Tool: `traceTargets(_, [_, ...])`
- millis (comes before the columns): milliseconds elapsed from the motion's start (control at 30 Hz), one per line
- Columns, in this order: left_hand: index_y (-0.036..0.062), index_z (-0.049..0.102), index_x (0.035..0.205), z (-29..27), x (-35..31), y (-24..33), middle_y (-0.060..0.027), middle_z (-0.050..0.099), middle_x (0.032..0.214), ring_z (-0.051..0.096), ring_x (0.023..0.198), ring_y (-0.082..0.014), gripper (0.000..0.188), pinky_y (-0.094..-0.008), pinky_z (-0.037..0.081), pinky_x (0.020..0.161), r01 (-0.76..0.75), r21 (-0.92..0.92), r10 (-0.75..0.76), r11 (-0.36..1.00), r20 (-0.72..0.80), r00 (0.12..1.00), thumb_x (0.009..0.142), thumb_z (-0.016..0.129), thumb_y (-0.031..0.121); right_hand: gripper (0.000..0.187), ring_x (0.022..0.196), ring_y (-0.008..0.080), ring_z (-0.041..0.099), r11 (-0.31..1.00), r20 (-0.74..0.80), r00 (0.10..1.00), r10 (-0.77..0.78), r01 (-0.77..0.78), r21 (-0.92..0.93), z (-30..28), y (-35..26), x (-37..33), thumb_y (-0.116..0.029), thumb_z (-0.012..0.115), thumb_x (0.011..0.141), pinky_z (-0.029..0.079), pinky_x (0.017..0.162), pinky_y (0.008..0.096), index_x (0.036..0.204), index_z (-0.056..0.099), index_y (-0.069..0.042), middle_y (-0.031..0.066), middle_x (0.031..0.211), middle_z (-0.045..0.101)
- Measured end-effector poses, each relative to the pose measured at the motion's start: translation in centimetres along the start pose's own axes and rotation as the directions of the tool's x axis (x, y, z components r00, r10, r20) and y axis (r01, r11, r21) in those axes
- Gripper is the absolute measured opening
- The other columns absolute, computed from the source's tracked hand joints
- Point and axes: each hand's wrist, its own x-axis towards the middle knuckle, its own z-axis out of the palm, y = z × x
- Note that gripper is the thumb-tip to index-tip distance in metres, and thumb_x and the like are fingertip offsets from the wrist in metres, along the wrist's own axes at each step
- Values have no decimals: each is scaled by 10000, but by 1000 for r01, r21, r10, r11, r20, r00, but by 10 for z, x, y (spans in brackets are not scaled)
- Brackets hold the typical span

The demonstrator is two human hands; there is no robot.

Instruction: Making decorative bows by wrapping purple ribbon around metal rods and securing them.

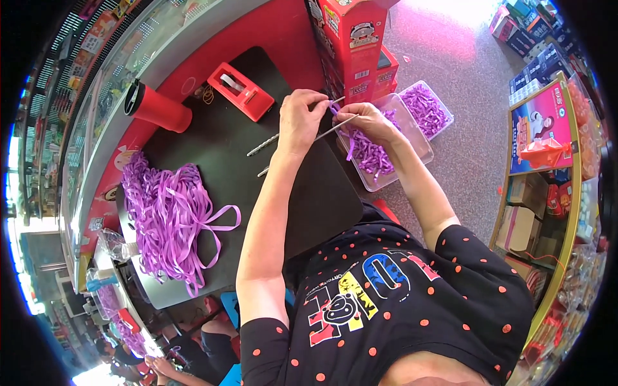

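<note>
Step in hand: you appear to be working a purple ribbon strip (333,109) at the ends of the metal rods (262,146).
Next move calls for: in my judgement, a light, steady pinch and rods kept from slipping.
Strip: short and curled, between your two sets of fingertips, above the black surface's (283,206) far right edge.
Left hand (300,122): thumb and forefinger pinched together on the strip, back of the hand up, rods running beneath the wrist.
Right hand (370,123): reaching back inward, fingers bent toward the strip, a rod end at the thumb; whether they close on strip or rod, I cannot tell.
Forearms: your left one crosses the surface from its near edge; your right one angles in from beyond the right edge.
Ribbon bundle (170,225): heaped along the left edge.
Front tub (423,154): clear, just beyond the right edge under your right hand, holding purple pieces (373,159).
Tape dispenser (241,91): red, toward the far edge.
</note>
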Motion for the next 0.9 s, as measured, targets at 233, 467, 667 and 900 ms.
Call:
traceTargets(233, [83,735,900,6,-4,-5,-80,653,1050,542,1073,-266,166,-368,425,937,-57,130,57,990,-1,998,799,671,197,236,753,58,575,999,2,999,-32,32,40,9,0,0,-230,635,899,449,689,200,985,681,-15,-8,816,645])
traceTargets(467, [76,731,887,5,-12,-11,-62,654,1042,541,1069,-255,176,-377,396,938,-78,148,85,986,-39,996,810,663,218,254,781,41,580,973,-209,977,-33,-16,-232,7,-12,-5,-192,622,907,463,687,197,1098,642,-25,-17,906,661])
traceTargets(667, [85,721,887,7,-14,-17,-39,655,1031,545,1062,-238,178,-375,379,939,-111,176,121,978,-47,992,828,638,231,309,804,51,563,918,-51,981,-185,154,-364,11,-17,13,-125,614,890,465,711,213,1184,603,-32,-8,923,651])
traceTargets(900, [108,708,809,12,-14,-17,-12,637,918,554,1002,-228,101,-391,386,913,-169,168,192,971,-129,973,789,661,195,209,751,49,552,795,-89,977,-196,105,-598,-6,6,25,-119,661,840,472,652,230,1022,690,-23,-1,837,660])
